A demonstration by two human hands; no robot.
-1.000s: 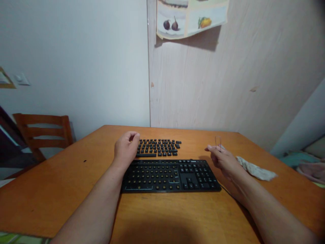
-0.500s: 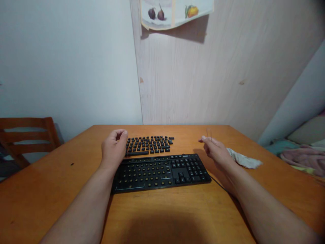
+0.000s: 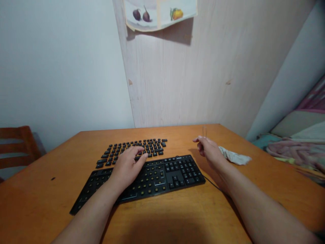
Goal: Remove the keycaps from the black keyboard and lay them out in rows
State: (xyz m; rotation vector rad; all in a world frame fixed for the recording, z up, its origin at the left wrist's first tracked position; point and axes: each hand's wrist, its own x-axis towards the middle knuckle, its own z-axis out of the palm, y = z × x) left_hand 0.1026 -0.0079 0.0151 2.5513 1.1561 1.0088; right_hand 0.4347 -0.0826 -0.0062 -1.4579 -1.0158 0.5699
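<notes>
My left hand [image 3: 129,165] is over the middle of a black computer keyboard [image 3: 183,179], thumb and fingers apart and nothing visible between them. Several rows of loose black keycaps [image 3: 152,146] lie on the table just beyond the keyboard, partly covered by that hand. The keyboard's left and middle part has bare key posts, while keys still sit on its right end. Right of the keyboard, my right hand [image 3: 207,149] is closed on a wire keycap puller [image 3: 204,131], whose two thin prongs point up.
A crumpled pale cloth [image 3: 235,158] lies beside my right wrist. The keyboard's cable [image 3: 214,183] runs under my right forearm. A small black bit [image 3: 53,178] is on the wooden table [image 3: 162,217] at left. A chair [image 3: 15,147] stands beyond the left edge.
My left hand has opened from a curled shape and moved right, over the keyboard. The view has turned rightward, and the keyboard appears more slanted. My right hand keeps the wire keycap puller.
</notes>
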